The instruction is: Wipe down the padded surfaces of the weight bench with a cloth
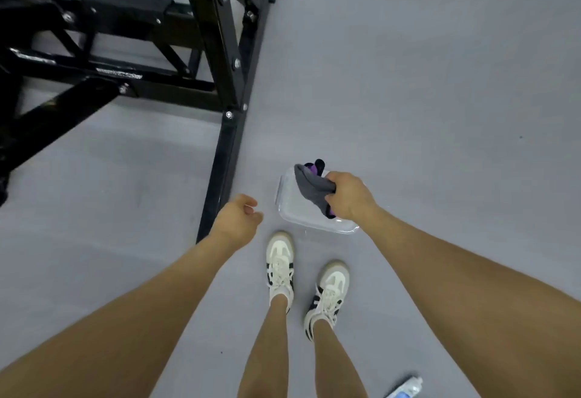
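My right hand (349,198) grips a grey cloth (309,188) with purple and black patches, holding it just above a clear plastic tub (290,209) that stands on the floor. My left hand (240,218) hangs free to the left of the tub with its fingers loosely curled and nothing in it. The black steel frame of the weight bench (223,61) fills the upper left. None of its padded surfaces can be seen from here.
My two feet in white sneakers (279,259) stand just in front of the tub on the grey floor. One bench leg (220,171) comes down close beside my left hand. A clear bottle (405,388) lies at the bottom edge, to the right.
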### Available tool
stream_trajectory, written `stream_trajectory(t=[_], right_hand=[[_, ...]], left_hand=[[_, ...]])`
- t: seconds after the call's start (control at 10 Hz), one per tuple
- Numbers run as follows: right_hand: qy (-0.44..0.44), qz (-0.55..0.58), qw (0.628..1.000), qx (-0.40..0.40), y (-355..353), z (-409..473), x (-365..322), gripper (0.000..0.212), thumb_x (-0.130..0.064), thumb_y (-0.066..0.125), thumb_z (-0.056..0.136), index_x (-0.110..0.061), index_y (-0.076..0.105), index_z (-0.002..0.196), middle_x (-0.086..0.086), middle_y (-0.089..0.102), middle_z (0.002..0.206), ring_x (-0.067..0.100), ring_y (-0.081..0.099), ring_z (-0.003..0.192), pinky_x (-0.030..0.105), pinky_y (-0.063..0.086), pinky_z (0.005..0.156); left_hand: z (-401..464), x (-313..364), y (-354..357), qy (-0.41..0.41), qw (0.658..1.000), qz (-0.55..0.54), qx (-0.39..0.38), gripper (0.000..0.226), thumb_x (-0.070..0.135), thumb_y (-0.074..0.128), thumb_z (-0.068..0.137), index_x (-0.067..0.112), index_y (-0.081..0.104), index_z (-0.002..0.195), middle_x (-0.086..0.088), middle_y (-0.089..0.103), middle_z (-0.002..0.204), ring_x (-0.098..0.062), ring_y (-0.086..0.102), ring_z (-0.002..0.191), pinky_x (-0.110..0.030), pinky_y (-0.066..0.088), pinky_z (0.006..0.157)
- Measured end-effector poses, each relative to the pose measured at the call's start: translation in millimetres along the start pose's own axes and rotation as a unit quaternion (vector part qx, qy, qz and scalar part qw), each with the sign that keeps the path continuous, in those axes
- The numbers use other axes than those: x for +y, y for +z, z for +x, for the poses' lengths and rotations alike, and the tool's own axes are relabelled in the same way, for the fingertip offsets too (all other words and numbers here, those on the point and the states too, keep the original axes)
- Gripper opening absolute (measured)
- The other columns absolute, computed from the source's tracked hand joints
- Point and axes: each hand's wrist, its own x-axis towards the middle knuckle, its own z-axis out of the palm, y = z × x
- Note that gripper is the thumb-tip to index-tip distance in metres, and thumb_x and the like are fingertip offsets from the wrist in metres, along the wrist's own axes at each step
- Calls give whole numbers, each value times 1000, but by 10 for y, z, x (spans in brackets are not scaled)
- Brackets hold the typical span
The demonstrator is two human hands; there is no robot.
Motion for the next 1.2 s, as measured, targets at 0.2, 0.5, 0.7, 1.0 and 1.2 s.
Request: stream_trajectory(t=[0.2, 0.5, 0.7, 1.0, 1.2], right_hand=[[-87, -79, 991, -65, 666, 1104, -122, 22, -2, 47, 85, -12, 58, 101, 4, 48, 90, 23, 47, 83, 36, 47, 74], [-52, -153, 983, -86, 961, 2101, 283, 33, -2, 45, 87, -7, 37, 118, 10, 49, 86, 30, 52, 81, 36, 43, 71], [-66, -249, 966, -12, 877, 2285, 330, 43, 3, 47, 84, -8, 34, 124, 13, 54, 100, 30, 48, 85, 34, 34, 69], [-200, -337, 918, 57, 1154, 2161, 470, 41, -6, 67, 78, -13, 54, 116, 4, 50, 120, 24, 46, 111, 31, 39, 82], [-137, -269, 953, 8, 847, 1724, 397, 57, 2, 51, 85, -20, 42, 137, 0, 37, 139, 23, 40, 121, 31, 36, 95]], left_hand=[[974, -451, 314, -49, 999, 0, -2, 33, 15, 54, 92, 10, 50, 125, -7, 53, 119, -25, 55, 102, -28, 43, 79], [1921, -707, 798, -13, 997, 75, -9, 41, 17, 51, 93, 20, 40, 133, -7, 44, 130, -24, 53, 106, -36, 47, 89], [2189, -470, 986, 108, 987, 116, -2, 50, 16, 49, 94, 22, 34, 141, -2, 33, 140, -24, 45, 120, -35, 40, 99], [2285, -498, 1018, 129, 977, 162, -51, 60, 20, 50, 94, 24, 23, 147, 1, 26, 146, -22, 38, 127, -37, 38, 105], [2001, -305, 770, 134, 968, 204, -59, 57, 18, 49, 94, 21, 25, 146, -1, 23, 148, -25, 37, 127, -36, 37, 104]])
